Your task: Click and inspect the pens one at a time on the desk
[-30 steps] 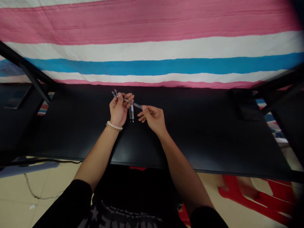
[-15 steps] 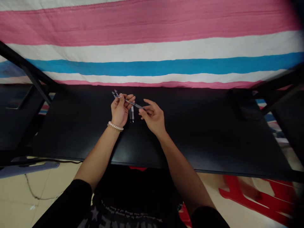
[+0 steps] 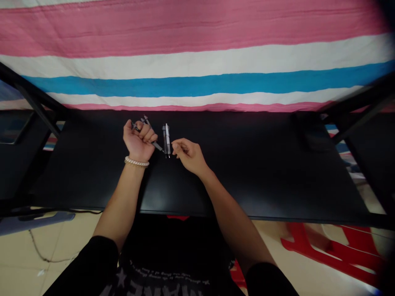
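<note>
My left hand (image 3: 140, 142) is closed, palm up, around a pen (image 3: 158, 146). One end of it shows by the thumb, and its grey part sticks out below the fingers toward the lower right. Just right of this hand, a white pen (image 3: 167, 133) and a dark pen (image 3: 164, 142) lie side by side on the black table. More pen ends (image 3: 146, 119) show behind the left fingers, their lower parts hidden. My right hand (image 3: 188, 154) is beside the white pen, thumb and fingertips drawn together; what they hold, if anything, cannot be made out.
The black table (image 3: 262, 164) stretches to both sides, with dark metal bars (image 3: 37, 105) at its ends. A striped pink, white and blue cloth (image 3: 197, 86) hangs along the back edge. A red plastic stool (image 3: 327, 250) stands on the floor at lower right.
My left hand has moved left and curled its fingers around the pen. My right hand has come off that pen's end and moved slightly left and down, uncovering the two lying pens.
</note>
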Demonstrator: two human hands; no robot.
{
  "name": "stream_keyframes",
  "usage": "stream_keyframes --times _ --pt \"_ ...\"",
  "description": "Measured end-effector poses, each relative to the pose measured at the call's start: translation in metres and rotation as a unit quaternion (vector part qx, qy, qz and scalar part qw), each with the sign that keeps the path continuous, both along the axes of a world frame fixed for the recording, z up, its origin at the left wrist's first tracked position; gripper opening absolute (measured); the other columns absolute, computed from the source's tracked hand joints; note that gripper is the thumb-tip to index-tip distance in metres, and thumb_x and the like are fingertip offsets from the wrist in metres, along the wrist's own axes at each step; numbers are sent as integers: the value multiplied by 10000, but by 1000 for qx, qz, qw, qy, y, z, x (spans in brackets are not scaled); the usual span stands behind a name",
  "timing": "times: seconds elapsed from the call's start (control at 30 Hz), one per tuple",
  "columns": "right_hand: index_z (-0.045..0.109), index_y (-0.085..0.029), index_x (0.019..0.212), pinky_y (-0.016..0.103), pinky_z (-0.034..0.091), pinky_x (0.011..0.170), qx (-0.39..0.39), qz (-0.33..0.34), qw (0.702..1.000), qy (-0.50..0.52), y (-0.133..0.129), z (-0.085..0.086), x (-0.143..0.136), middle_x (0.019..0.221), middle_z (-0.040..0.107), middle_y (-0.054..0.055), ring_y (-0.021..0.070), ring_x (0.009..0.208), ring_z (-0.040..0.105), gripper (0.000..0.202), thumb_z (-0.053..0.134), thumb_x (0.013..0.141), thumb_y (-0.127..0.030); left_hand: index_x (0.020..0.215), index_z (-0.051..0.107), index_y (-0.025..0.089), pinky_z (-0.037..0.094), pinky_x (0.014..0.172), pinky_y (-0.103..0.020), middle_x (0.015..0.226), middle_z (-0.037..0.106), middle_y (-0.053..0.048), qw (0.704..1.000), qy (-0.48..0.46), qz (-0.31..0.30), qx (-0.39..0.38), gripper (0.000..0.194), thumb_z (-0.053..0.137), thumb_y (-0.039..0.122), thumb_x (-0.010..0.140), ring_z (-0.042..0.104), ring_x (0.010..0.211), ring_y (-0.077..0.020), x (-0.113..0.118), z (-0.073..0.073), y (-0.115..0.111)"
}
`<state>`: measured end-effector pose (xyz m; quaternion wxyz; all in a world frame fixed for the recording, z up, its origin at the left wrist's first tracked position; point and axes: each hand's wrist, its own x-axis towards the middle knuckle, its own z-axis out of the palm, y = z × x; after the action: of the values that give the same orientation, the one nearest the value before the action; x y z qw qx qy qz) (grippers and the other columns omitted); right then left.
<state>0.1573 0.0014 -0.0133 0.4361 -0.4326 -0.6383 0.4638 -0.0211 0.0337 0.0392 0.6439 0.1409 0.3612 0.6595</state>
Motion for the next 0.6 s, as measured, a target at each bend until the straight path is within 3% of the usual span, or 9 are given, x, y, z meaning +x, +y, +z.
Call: stream_keyframes --times 0.2,0.37,0.5,0.6 --pt "689 -215 1013 284 493 660 21 -6 995 -96 1 0 2 777 710 21 152 676 649 360 513 986 -528 644 462 233 221 385 -272 452 190 62 998 27 61 14 395 383 421 983 183 362 -94 -33 6 4" --pt "682 -227 1176 286 454 685 81 8 977 -195 0 1 2 811 684 9 153 695 617 273 581 967 -369 671 425 248 202 394 -277 457 205 75 991 80 102 -23 388 432 502 964 188 358 -97 -43 -10 15" --pt "740 -235 1070 272 421 684 113 36 958 -261 -3 2 -1 872 675 20 153 762 613 201 592 967 -323 747 455 251 319 460 -265 563 451 38 977 150 141 -49 450 472 672 903 418 437 -108 -46 -36 30" --pt "744 -223 1013 271 392 664 129 38 944 -302 -4 3 -3 878 665 32 164 794 601 184 586 972 -308 796 513 239 444 610 -249 728 586 -7 966 200 159 -41 366 649 577 830 606 666 -134 -43 -49 37"
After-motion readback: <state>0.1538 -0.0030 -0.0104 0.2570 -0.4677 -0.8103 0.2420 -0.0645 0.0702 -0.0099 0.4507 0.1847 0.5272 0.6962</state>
